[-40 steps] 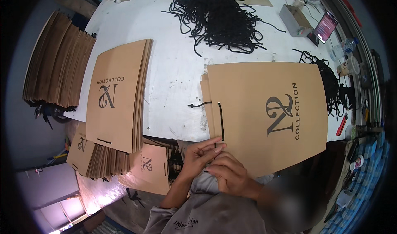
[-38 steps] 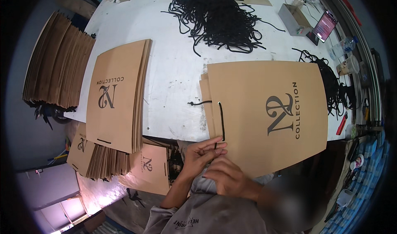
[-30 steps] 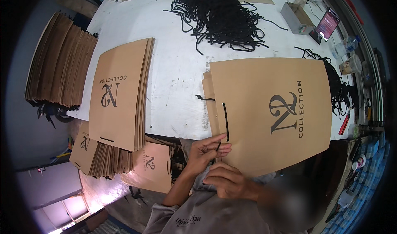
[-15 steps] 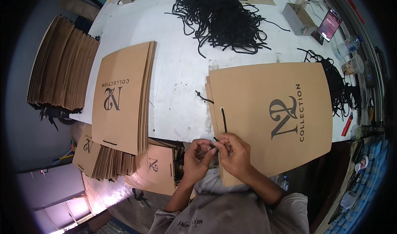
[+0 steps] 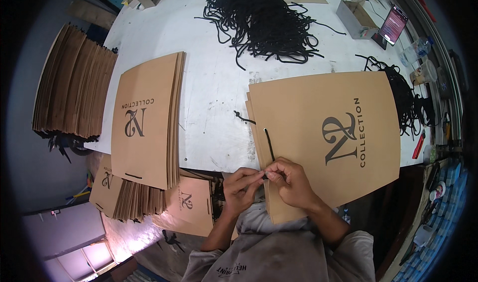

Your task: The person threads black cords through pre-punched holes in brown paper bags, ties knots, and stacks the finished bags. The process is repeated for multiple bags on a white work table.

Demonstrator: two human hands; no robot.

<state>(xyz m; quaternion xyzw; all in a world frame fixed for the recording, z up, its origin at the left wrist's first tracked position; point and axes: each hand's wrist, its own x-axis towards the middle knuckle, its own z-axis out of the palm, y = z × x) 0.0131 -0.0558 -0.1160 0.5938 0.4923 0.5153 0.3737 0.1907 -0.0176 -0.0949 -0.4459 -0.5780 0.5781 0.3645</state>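
A brown paper bag (image 5: 303, 117) with dark print lies flat before me at the right, on top of other bags. A black cord (image 5: 269, 145) comes out of an eyelet near its left edge and runs down to my fingers. My left hand (image 5: 242, 188) and my right hand (image 5: 293, 186) meet at that edge, fingertips pinched together on the cord's end. The fingers hide most of that end. Another knotted cord end (image 5: 244, 116) sticks out to the left from beneath the top bag.
A heap of black cords (image 5: 261, 25) lies at the table's far side, a smaller bunch (image 5: 401, 100) at the right. A stack of bags (image 5: 144, 117) sits at the left, with more bags (image 5: 74, 83) beyond it. A red cutter (image 5: 418, 145) and a grey box (image 5: 356, 20) are at the right.
My hands have drawn closer together, and the cord end that showed between the fingers is now mostly covered. The view has shifted slightly; the bags and cord heaps stay put.
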